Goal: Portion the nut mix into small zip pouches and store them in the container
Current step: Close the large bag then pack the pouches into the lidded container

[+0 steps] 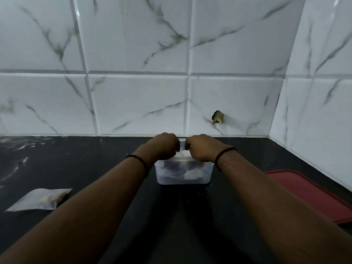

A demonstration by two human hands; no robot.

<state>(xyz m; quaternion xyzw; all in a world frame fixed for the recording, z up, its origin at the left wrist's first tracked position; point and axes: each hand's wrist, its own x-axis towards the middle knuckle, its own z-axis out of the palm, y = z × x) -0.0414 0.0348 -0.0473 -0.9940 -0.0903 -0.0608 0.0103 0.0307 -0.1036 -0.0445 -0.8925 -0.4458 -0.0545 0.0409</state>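
My left hand and right hand, fingers curled, pinch a pouch over the tub, to tuck it in. Another pouch lies left of the tub; red lid right, on the desk.

- The black, glossy desk is meeting a white marbled tile wall at its far edge.
- A clear plastic container is sitting near the back of the desk, with pouches showing through its wall.
- A grey zip pouch is lying flat at the left.
- A red lid is lying at the right.
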